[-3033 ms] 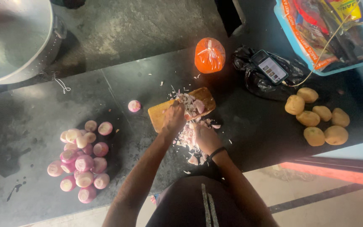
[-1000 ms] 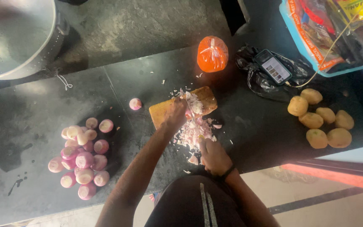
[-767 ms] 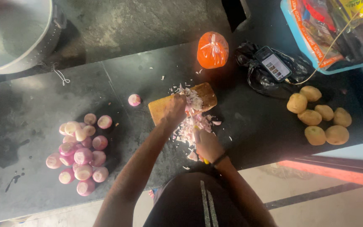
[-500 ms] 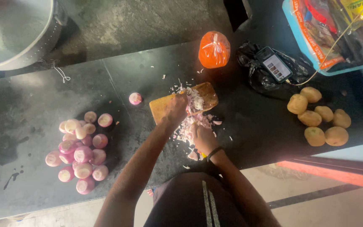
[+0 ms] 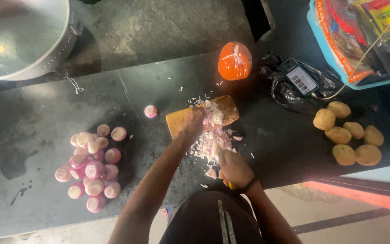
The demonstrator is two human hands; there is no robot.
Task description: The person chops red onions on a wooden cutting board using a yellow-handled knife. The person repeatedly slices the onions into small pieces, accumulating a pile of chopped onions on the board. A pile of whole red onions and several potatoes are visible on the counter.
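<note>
At frame centre your left hand pressed the chopped onion on the wooden board, fingers curled down, while your right hand gripped a yellow-handled knife; tucked fingertips would have served best there.

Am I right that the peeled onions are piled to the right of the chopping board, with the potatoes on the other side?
Not quite. The head view shows the peeled onions piled left of the chopping board; the potatoes lie on its right.
</note>
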